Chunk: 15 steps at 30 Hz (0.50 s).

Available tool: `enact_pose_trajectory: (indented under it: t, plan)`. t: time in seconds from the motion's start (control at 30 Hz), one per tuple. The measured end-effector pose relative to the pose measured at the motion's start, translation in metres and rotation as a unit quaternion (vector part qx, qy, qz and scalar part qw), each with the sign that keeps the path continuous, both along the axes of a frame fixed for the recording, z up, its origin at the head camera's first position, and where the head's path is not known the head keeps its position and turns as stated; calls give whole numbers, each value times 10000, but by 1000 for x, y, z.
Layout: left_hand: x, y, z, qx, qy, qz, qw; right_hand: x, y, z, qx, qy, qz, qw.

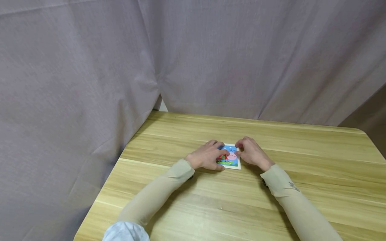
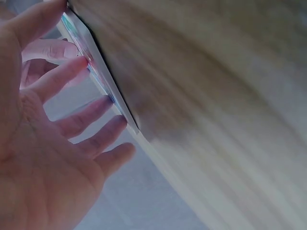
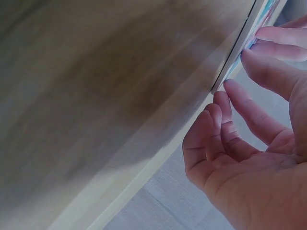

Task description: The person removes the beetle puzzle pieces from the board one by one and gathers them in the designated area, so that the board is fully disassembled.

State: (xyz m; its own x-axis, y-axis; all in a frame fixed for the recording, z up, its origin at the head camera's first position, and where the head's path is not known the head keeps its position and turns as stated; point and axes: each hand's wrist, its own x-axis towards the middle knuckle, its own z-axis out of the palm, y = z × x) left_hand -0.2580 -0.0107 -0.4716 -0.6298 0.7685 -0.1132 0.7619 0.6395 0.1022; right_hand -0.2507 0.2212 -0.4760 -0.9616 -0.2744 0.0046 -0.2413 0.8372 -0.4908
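While the left hand [image 1: 208, 156], spread, touches the picture [image 1: 232, 157] at left, I cannot tell whether the right hand [image 1: 252, 153] grips.

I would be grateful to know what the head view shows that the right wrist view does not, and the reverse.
Only the head view shows both sleeves and the printed pig. Only the right wrist view shows the palm side of the right hand, its outer fingers curled inward. Both show that hand, part of the left hand, the picture board and the table.
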Motion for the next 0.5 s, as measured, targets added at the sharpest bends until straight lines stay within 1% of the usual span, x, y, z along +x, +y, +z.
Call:
enact_pose_trajectory:
  t: [0.07, 0.2, 0.4, 0.5]
  plan:
    - [0, 0, 0, -45, 36, -57, 10000, -1, 0, 0, -18, -58, -8, 10000]
    - [-1, 0, 0, -51, -9, -109, 9999, -3, 1, 1, -96, -258, 3, 9996]
    - [-2, -1, 0, 24, -154, -87, 9998, -7, 2, 3, -136, -630, -43, 9979]
    - [-2, 0, 0, 43, -183, -81, 9998, -8, 3, 3, -138, -707, -34, 9974]
